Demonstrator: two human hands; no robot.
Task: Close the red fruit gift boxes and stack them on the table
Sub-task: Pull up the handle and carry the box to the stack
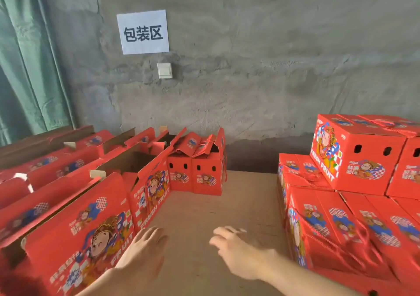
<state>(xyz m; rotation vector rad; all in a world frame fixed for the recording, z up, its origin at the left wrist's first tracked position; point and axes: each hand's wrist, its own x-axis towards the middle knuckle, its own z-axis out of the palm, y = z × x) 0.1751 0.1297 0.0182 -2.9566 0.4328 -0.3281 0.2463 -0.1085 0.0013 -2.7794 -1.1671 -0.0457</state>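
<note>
Several red fruit gift boxes with open flaps stand on the left; the nearest open box shows a cartoon face on its end. Two more half-open boxes stand at the back of the wooden table. On the right is a stack of closed boxes, with another closed box on top. My left hand hovers with straight fingers beside the nearest open box's end. My right hand is over the table's middle, fingers relaxed, holding nothing.
A grey concrete wall runs behind the table, with a white paper sign and a light switch. A green curtain hangs at the far left. Bare table surface lies between the two groups of boxes.
</note>
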